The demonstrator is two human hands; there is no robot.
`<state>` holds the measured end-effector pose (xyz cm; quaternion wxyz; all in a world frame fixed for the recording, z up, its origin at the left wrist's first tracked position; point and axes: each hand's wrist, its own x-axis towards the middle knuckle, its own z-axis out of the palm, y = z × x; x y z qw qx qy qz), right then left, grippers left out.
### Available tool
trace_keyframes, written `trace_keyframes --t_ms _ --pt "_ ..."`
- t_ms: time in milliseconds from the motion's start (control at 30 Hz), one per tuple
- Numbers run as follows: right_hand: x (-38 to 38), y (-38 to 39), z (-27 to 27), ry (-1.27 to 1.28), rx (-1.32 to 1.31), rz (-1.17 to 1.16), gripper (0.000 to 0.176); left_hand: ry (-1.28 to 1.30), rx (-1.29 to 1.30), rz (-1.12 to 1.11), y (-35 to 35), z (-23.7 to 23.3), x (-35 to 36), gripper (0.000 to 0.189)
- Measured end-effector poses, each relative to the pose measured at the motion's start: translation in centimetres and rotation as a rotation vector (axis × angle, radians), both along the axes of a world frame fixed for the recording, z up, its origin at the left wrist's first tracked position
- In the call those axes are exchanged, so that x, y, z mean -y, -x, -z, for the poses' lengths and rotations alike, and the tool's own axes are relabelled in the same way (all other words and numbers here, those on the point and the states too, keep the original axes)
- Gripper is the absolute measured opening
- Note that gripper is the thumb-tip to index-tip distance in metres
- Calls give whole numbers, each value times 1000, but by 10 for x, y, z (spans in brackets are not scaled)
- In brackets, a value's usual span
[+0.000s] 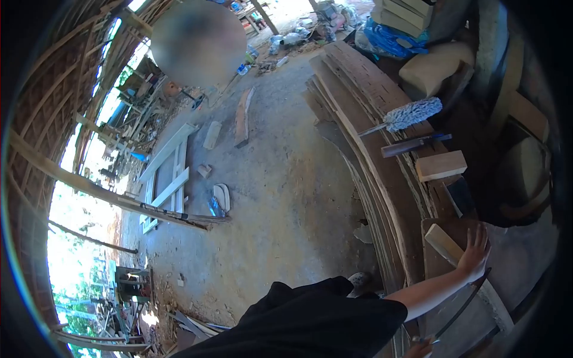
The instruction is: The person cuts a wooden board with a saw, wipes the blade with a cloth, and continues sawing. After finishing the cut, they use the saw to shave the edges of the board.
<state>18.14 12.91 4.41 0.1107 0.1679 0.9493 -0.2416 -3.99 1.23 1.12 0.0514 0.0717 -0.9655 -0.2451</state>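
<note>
My left hand (pixel 474 253) lies with its fingers stretched over a light wooden board (pixel 443 243), which slants across a wide dark plank. Past the hand, the board runs on toward the lower right. At the bottom edge, my right hand (pixel 421 347) is closed around the handle end of a saw (pixel 456 313), partly cut off by the frame. The saw's thin dark blade rises from there, seen edge-on, and its tip overlaps the board close to my left wrist. A pale wooden block (pixel 441 166) sits beyond my left hand on the stacked planks.
Long rough planks (pixel 382 179) lie stacked beside me, with a grey fluffy duster (pixel 413 114) and a narrow dark tool (pixel 415 145) on top. White-painted frame pieces (pixel 170 173) and a loose plank (pixel 245 116) lie on the concrete floor. A blue plastic bag (pixel 388 39) is behind the stack.
</note>
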Motion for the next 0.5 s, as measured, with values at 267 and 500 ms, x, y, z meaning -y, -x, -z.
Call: trace_keyframes --t_ms 267,500 --pt "-2 48 19 64 -35 -42 33 23 3 10 -1 5 -1 55" --pt "-6 25 36 52 -99 -34 32 22 77 29 -4 -25 4 57"
